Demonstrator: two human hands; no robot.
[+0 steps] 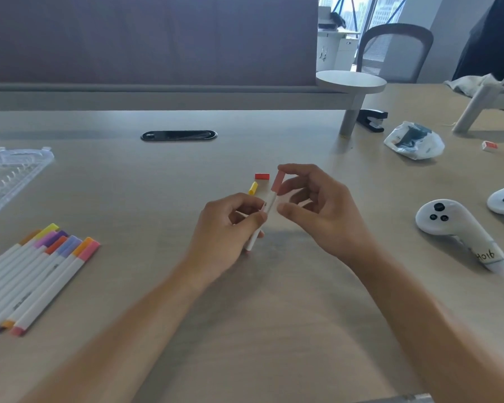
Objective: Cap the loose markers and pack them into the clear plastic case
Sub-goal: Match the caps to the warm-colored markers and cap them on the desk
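My left hand (pixel 230 228) grips a white marker (pixel 256 232) by its barrel, tilted up to the right. My right hand (pixel 317 205) pinches a pink cap (pixel 277 181) at the marker's upper end, seated on or just at the tip. Behind the hands, a red cap (pixel 262 176) and a yellow cap (pixel 253 188) lie loose on the table. Several capped markers (pixel 38 274) lie side by side at the left. The clear plastic case (pixel 9 175) sits at the far left edge, partly cut off.
Two white game controllers (pixel 460 228) lie at the right. A crumpled plastic bag (pixel 413 141), a black stapler (pixel 371 119) and a small red-and-white item (pixel 489 146) sit at the back right. A black cable grommet (pixel 178 135) is set in the table.
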